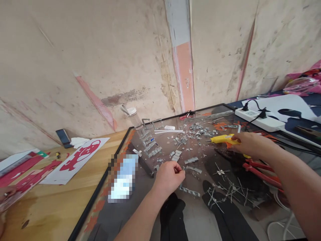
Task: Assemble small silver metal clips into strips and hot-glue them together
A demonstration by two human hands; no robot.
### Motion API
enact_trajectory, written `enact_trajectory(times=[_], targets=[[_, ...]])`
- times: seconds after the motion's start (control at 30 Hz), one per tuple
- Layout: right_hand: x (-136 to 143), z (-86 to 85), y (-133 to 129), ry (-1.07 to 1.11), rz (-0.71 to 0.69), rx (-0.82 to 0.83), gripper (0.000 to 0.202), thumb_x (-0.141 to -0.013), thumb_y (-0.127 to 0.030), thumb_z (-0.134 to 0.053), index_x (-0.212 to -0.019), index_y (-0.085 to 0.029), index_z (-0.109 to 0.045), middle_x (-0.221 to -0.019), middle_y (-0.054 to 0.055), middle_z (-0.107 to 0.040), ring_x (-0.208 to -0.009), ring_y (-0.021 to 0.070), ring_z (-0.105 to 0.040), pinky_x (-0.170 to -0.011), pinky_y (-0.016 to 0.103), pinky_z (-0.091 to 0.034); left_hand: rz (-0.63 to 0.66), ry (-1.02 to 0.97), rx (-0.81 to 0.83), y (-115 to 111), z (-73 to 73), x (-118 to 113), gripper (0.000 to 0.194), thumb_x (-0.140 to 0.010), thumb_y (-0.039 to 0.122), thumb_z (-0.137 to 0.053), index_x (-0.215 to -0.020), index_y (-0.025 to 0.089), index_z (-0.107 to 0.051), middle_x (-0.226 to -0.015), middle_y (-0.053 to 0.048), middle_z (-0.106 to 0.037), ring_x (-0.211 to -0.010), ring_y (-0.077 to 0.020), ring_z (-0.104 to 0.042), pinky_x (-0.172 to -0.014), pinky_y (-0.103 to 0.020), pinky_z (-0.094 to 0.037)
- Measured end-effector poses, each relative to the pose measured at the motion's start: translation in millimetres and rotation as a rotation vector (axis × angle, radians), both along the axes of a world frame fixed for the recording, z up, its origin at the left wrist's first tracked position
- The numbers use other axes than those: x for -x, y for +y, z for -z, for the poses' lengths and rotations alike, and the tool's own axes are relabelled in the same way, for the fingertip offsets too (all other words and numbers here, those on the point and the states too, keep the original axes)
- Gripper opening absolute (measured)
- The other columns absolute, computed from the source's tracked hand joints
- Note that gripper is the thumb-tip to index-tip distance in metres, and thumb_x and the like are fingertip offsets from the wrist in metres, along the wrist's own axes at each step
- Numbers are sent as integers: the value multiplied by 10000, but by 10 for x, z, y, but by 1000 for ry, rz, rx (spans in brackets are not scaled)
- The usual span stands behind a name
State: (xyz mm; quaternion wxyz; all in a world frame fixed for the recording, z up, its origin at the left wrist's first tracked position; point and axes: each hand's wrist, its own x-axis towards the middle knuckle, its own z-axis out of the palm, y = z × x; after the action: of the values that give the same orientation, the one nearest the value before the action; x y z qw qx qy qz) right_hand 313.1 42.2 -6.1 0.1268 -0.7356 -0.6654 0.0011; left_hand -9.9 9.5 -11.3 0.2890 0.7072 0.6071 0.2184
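Note:
My right hand (247, 142) is wrapped round a yellow hot glue gun (220, 139), its nozzle pointing left above the dark glass tabletop (150, 217). Nearer the middle, my left hand (169, 175) has thumb and fingers pinched together; whatever is between them, if anything, is too small or hidden to make out. Small silvery strips (192, 160) lie just beyond the left hand, and a strip of joined grey pieces (190, 191) lies beside it. Thin branched wire-like shapes (233, 189) are spread out at the right front. A pile of small grey pieces (199, 130) sits behind.
Red-handled pliers (262, 172) lie under my right forearm. A white power strip (259, 120) with black plugs stands at the back right. A clear bottle (135, 118) is at the back left. On the wooden table are red paper cutouts (80, 155) and a phone (63, 138); another person's hand (7, 194) shows far left.

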Motion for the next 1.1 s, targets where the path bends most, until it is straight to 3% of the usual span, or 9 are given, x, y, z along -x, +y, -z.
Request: enact_trajectory(times=[0.23,0.4,0.5,0.53,0.6,0.67,0.77,0.9,1.1], targets=[[42,134,30,3,69,29,332,-753,-291,-568,-1040,-131,-613,-718,179,-647,-609,303,-606,-499,343,-299,11,-180,155,32,39,31,87,-676,251,-604,-653,187,-548,-575,6,-583,-497,-115,-483,-478,-220,-327],[104,46,4,10,99,-4,329,-735,-253,-579,-1040,-134,-610,-774,194,-645,-696,341,-615,-548,370,-345,61,-313,247,46,14,56,207,-666,236,-648,-835,181,-543,-633,36,-566,-510,-91,-473,-496,-208,-347],[307,-90,-73,175,-60,-171,259,-688,-195,-594,-939,-147,-640,-916,180,-650,-840,350,-601,-663,396,-406,71,-392,317,30,-53,40,246,-660,222,-662,-881,161,-571,-643,43,-541,-518,-82,-470,-510,-208,-361],[416,-128,-113,227,-125,-177,218,-717,-216,-570,-920,-173,-637,-929,130,-660,-850,307,-606,-700,379,-426,68,-418,338,19,-81,30,245,-657,218,-666,-879,154,-585,-647,40,-542,-514,-77,-465,-508,-206,-360],[670,-168,-208,339,-264,-117,173,-805,-314,-503,-870,-234,-641,-825,19,-676,-746,192,-620,-670,288,-462,67,-454,373,-5,-131,6,227,-655,215,-668,-863,142,-610,-653,32,-558,-501,-67,-453,-494,-200,-346],[922,-154,-303,604,-438,73,217,-812,-389,-515,-851,-224,-651,-787,6,-679,-709,176,-614,-640,273,-472,77,-474,399,-25,-163,-15,201,-653,221,-669,-832,137,-629,-629,32,-560,-489,-61,-442,-479,-194,-330],[1180,-57,-388,749,-476,179,217,-759,-378,-584,-838,-189,-656,-762,19,-679,-701,180,-602,-632,276,-465,96,-511,411,-28,-159,-24,187,-644,246,-686,-788,138,-638,-588,41,-541,-479,-57,-434,-467,-188,-317],[1271,74,-383,896,-518,271,189,-743,-343,-597,-811,-171,-637,-719,5,-654,-673,157,-580,-614,256,-449,124,-545,427,6,-87,4,236,-642,313,-712,-771,135,-625,-580,38,-540,-478,-57,-454,-450,-180,-294],[1294,34,-407,846,-515,218,79,-745,-234,-545,-762,-178,-599,-677,-20,-614,-623,130,-539,-581,233,-419,171,-569,470,31,-39,31,313,-674,381,-700,-823,124,-602,-690,-9,-620,-471,-38,-454,-428,-159,-277]])
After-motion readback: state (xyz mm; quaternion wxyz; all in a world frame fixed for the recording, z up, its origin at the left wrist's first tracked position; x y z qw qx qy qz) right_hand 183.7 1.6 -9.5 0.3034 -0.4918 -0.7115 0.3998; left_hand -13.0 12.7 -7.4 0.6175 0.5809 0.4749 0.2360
